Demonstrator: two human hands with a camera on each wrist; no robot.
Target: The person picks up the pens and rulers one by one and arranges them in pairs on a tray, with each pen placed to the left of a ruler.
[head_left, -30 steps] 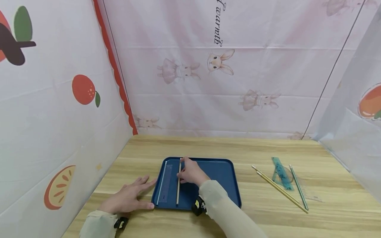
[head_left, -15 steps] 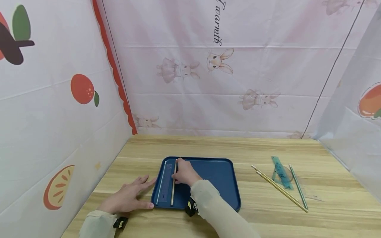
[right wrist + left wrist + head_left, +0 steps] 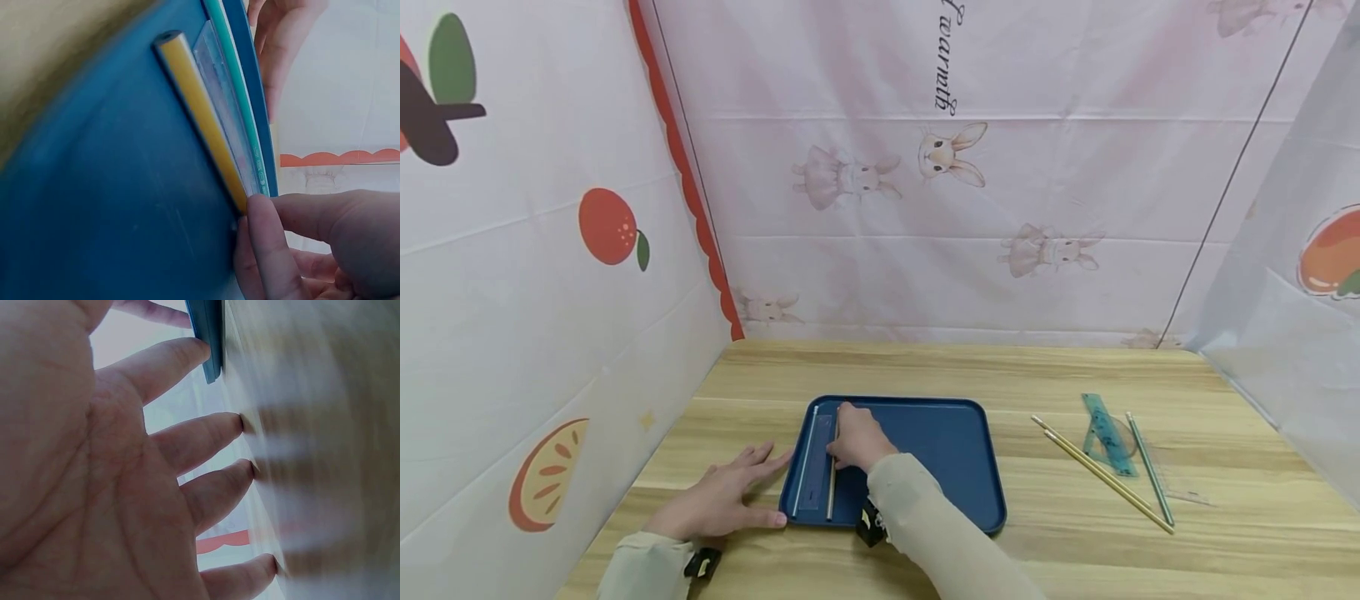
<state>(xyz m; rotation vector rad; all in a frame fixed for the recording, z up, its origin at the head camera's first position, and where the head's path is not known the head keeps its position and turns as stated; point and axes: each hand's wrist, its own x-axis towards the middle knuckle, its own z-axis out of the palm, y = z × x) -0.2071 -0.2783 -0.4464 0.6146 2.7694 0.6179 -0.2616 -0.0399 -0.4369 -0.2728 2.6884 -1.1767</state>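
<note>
The yellow pencil (image 3: 831,493) had just shifted leftward across the blue tray (image 3: 936,467), from a wide gap off the clear ruler (image 3: 814,471) to a place just beside it, roughly parallel. The right hand (image 3: 859,438) made that move and pinched the pencil between thumb and fingers near its far part; the right wrist view showed a slim gap at the near end, but whether pencil and ruler touched under the fingertips could not be told. The left hand (image 3: 718,498) had stayed put, fingers spread, with the index finger and thumb against the tray's left side. With the green pencil (image 3: 805,462) along the left rim, 3 items now made a tight row, so this placement looked nearly finished, only the release left. On the right, 2 other yellow pencils (image 3: 1105,477) and a teal ruler (image 3: 1108,437) lay on the table (image 3: 1045,550), as they had a second earlier.
</note>
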